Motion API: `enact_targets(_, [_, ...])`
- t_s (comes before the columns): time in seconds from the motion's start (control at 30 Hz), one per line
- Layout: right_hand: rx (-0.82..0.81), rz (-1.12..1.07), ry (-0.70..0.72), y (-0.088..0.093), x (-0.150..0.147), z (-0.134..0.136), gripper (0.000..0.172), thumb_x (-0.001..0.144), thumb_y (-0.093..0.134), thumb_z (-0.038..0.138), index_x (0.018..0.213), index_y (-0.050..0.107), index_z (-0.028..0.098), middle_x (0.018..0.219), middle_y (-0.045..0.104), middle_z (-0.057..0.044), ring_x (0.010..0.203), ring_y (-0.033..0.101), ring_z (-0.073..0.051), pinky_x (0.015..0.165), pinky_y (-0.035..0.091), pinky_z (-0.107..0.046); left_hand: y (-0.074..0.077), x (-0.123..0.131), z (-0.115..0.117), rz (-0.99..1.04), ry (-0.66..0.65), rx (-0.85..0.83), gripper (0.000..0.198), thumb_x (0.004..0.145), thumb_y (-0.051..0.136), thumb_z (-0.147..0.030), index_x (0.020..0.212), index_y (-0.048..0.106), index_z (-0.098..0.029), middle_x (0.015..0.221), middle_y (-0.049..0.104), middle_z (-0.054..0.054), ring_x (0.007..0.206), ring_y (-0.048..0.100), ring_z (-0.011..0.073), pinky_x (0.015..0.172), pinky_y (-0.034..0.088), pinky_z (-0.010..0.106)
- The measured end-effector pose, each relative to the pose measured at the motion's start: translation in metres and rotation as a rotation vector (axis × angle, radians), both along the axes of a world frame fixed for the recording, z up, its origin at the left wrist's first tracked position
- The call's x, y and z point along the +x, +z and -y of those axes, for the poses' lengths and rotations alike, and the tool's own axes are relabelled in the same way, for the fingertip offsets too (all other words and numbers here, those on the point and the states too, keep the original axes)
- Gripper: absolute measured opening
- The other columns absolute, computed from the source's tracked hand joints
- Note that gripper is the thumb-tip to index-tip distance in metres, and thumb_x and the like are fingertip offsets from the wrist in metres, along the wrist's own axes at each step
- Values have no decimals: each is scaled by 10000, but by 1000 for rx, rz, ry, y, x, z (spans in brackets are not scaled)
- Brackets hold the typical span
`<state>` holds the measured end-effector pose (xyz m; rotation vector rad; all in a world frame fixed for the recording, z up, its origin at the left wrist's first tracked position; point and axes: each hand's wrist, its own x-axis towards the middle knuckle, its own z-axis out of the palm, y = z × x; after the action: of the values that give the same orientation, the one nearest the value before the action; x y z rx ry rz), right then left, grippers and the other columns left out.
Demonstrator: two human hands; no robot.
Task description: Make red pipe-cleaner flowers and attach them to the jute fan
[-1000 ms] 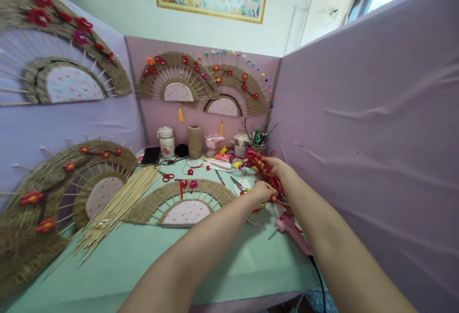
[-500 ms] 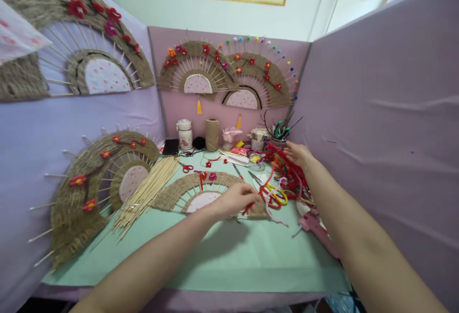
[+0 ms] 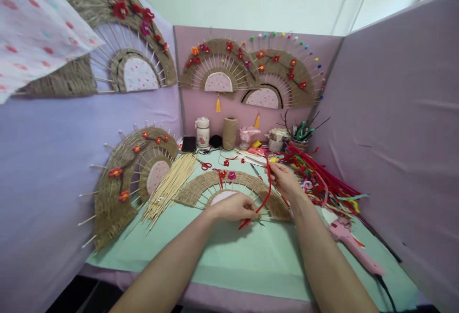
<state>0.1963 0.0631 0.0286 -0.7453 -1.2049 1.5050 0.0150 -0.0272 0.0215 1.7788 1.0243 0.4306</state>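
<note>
My left hand [image 3: 234, 208] is closed in a pinch over the front of a woven twine fan [image 3: 195, 187] lying on the table. Between its fingers is a red pipe cleaner [image 3: 269, 191], which curves up to my right hand [image 3: 286, 180], closed on the upper part. A short bent red piece pokes out below my left fingertips; whether it belongs to the same pipe cleaner I cannot tell. Small red and magenta flowers [image 3: 232, 175] sit on the fan's upper edge. To the right of my right hand spreads a heap of mostly red pipe cleaners [image 3: 332, 181].
A pink glue gun [image 3: 355, 248] with a black cord lies at the right. Thin sticks [image 3: 168, 186] are piled left of the fan, near red-handled scissors [image 3: 206, 165]. Along the back stand a jar [image 3: 202, 134], a twine spool [image 3: 230, 134] and a pot of twigs and tools [image 3: 301, 136].
My right hand has come left from the pipe cleaner heap, and a long red pipe cleaner now spans both hands. My left hand stays over the fan. The view has swung left.
</note>
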Motion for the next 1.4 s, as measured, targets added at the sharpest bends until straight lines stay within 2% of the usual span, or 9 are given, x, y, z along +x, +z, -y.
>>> enact_targets(0.13, [-56,-66,-1,-4,11,-5,228,670,687,335,798,594,171,600,522,39,410,349,-20,369,255,-147,1,-8,2,60,-204,-266,209,683,634,-345,650,574,-148,546,596,-4,439,509,80,461,349,199])
enact_targets(0.33, [-128,-89,-78,3,18,1,214,782,436,273,864,608,175,670,589,-17,444,418,-64,396,339,-171,9,-14,0,118,-98,-310,247,667,653,-395,691,593,-157,506,576,-25,398,470,58,396,281,182])
enact_targets(0.5, [-93,-179,-174,1,23,-3,163,778,499,278,856,609,187,678,573,5,448,420,-45,386,338,-142,10,-18,-2,133,-57,-303,262,684,644,-395,790,626,-157,507,578,-25,384,463,56,374,274,174])
enact_targets(0.7, [-137,-252,-48,-5,20,-2,71,743,621,224,796,601,183,654,544,33,443,413,-17,365,330,-99,13,-22,-2,143,-208,-380,358,654,686,-448,841,640,-146,640,645,25,453,525,74,428,335,189])
enact_targets(0.83, [-238,-197,102,-11,-4,9,82,750,624,215,821,626,173,679,581,14,465,458,-29,395,389,-110,6,-22,-11,405,77,-403,481,708,592,-545,940,627,-124,835,674,95,573,556,73,506,371,183])
enact_targets(1.0, [-202,-83,213,-25,-40,26,180,691,693,279,815,649,155,699,602,-5,504,481,-48,443,407,-145,-6,-17,-22,533,358,-308,467,689,629,-507,919,626,-100,750,648,56,466,418,17,437,275,153])
enact_targets(1.17, [29,150,10,-31,-47,31,251,726,640,386,865,633,178,571,480,39,476,415,-75,430,358,-187,-11,-14,-24,497,475,-267,385,592,716,-441,746,585,-113,609,567,-22,400,330,4,380,180,160])
enact_targets(1.3, [567,482,-424,-27,-36,29,160,797,551,333,849,626,202,853,574,-45,736,536,-156,646,466,-289,-7,-15,-23,517,546,-263,363,586,711,-425,720,565,-121,603,562,-26,390,334,3,366,164,162])
enact_targets(1.4, [970,693,-420,-24,-31,30,145,804,530,243,870,656,214,1111,553,-88,999,508,-224,864,440,-399,-4,-17,-22,509,578,-275,354,597,695,-428,724,562,-125,593,553,-36,365,312,0,355,143,168])
